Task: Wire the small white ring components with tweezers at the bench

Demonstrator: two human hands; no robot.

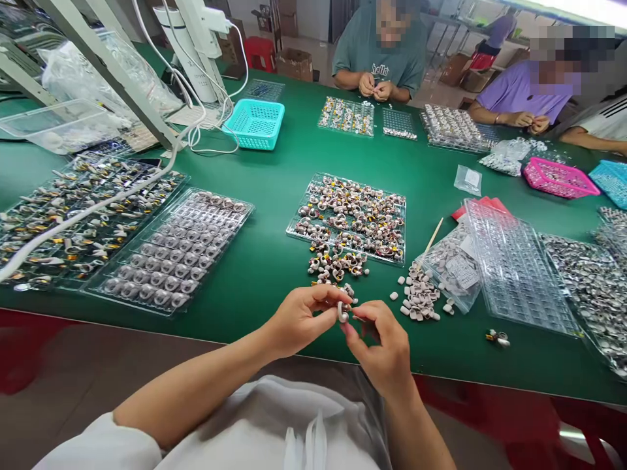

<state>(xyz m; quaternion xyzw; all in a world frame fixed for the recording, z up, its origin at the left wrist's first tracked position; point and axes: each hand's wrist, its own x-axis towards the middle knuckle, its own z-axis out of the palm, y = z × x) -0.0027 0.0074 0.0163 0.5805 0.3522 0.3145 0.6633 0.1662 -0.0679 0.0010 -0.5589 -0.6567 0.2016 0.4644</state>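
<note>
Near the table's front edge, my left hand [306, 320] pinches a small beige, curved plastic part [341, 312] between thumb and fingertips. My right hand [385, 343] is closed in a pinch right beside it, its thumb tip close to the part. What sits between the right fingertips is too small to make out. Just beyond my hands lies a loose pile of similar beige parts [336, 262] with yellow and dark bits. A clear tray [290, 228] full of the same parts lies behind that pile. To the right is a heap of small beige caps [418, 294].
Left are a tray of grey-beige pieces [171, 261] and a wider loaded tray [73, 222]. A turquoise basket [255, 124] stands behind, near a white cable. Right are a bag of caps [455, 264], a wooden stick [434, 236] and clear trays [519, 274]. People sit opposite.
</note>
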